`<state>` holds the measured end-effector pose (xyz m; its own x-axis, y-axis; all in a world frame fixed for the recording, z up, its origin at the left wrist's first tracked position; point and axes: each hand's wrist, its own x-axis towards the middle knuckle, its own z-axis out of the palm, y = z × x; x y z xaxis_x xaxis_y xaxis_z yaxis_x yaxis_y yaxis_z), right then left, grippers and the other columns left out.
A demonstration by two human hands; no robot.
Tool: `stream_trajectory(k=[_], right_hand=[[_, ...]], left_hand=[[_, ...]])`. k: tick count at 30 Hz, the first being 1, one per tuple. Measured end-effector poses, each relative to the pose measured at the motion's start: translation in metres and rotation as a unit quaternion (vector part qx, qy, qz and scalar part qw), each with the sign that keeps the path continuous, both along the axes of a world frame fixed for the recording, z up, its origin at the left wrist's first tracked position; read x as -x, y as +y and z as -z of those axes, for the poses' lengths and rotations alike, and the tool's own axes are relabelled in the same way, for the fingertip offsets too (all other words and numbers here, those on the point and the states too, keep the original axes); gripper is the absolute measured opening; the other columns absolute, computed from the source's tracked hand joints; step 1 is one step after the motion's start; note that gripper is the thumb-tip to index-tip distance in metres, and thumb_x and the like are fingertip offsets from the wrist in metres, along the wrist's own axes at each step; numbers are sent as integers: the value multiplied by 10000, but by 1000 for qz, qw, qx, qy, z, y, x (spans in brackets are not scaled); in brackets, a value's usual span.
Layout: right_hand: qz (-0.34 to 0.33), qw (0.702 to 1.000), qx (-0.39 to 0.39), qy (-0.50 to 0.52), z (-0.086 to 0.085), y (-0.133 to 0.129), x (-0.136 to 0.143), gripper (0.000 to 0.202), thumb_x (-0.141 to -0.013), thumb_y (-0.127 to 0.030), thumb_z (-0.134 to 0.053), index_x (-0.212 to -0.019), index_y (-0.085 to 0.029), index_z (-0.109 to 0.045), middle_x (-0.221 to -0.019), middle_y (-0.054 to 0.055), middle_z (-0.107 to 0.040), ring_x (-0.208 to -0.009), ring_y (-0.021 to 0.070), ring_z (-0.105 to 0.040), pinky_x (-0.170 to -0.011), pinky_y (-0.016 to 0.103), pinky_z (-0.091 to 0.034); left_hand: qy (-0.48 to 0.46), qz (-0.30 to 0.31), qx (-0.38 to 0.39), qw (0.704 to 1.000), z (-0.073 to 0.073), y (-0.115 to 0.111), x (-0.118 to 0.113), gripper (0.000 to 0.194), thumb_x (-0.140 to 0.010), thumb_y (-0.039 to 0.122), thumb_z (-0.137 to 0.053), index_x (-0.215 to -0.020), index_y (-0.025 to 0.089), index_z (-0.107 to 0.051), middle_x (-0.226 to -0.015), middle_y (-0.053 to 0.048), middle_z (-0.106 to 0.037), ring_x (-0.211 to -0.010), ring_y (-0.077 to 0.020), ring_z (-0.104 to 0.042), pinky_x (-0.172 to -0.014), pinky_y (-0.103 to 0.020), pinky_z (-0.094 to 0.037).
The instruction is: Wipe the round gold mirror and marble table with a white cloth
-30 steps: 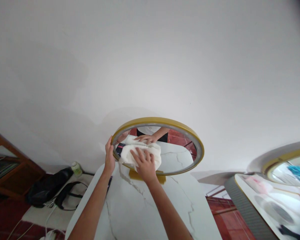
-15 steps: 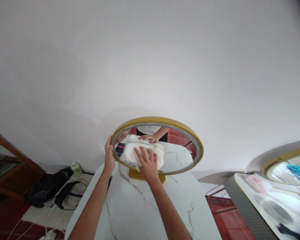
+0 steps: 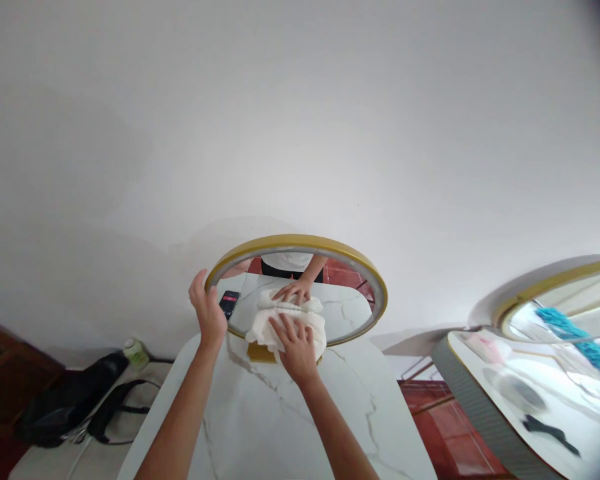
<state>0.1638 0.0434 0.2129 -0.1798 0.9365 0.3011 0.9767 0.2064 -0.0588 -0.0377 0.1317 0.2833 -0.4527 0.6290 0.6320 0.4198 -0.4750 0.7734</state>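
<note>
A round mirror (image 3: 347, 313) with a gold frame stands on a gold base (image 3: 261, 353) on a white marble-patterned table (image 3: 275, 427). My right hand (image 3: 297, 347) presses a crumpled white cloth (image 3: 316, 327) against the lower part of the glass, fingers spread over it. At the mirror's left rim, my left hand (image 3: 209, 313) is raised with its fingers parted and slightly curled, close beside the frame; whether a fingertip touches it is unclear. The glass reflects the cloth, a hand and arm, a torso and a dark phone.
To the right is a second table (image 3: 480, 393) with another gold-framed mirror (image 3: 525, 293), a teal cloth (image 3: 575, 337) and a black item (image 3: 550, 430). At lower left are a black bag (image 3: 75, 393) and a green-labelled bottle (image 3: 136, 353). A pale wall (image 3: 300, 133) rises behind.
My left hand has loosened from the mirror's rim and its fingers have moved outward. The cloth under my right hand has shifted right across the glass. The view has turned slightly right.
</note>
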Motion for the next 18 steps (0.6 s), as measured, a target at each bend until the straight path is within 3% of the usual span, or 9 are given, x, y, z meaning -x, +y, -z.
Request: stream_trajectory(k=[5, 10, 14, 18], right_hand=[[54, 992, -110, 38, -45, -9, -29, 804, -779, -184, -594, -1442, -402, -194, -1512, -59, -260, -1203, 291, -383, -981, 468, -329], [98, 966, -221, 90, -76, -15, -68, 637, -843, -276, -557, -1422, -354, -304, -1470, -4, -348, -1168, 272, -415, -963, 440, -356], [130, 939, -293, 128, -99, -19, -96, 592, -859, -304, -534, -1414, -320, -331, -1449, 26, -371, -1178, 272, -422, -987, 457, -355], [138, 921, -341, 132, -122, -21, -111, 610, -873, -302, -514, -1436, -323, -278, -1473, 45, -317, -1221, 272, -409, -1001, 459, -369]], left_hand=[[228, 35, -94, 968, -62, -18, -53, 516, -906, 344, -447, -1390, 192, -355, -1435, -137, -356, -1352, -275, -287, -1122, -470, -213], [380, 63, -157, 909, -109, -22, -107, 543, -878, 237, -447, -1411, 204, -352, -1430, -95, -409, -1371, -280, -269, -1138, -501, -153], [446, 94, -157, 876, -132, -19, -132, 569, -871, 236, -444, -1428, 221, -329, -1457, -46, -389, -1374, -260, -270, -1153, -487, -115], [464, 108, -138, 868, -137, -17, -140, 540, -872, 252, -444, -1407, 242, -368, -1417, -37, -446, -1316, -247, -366, -1148, -482, -121]])
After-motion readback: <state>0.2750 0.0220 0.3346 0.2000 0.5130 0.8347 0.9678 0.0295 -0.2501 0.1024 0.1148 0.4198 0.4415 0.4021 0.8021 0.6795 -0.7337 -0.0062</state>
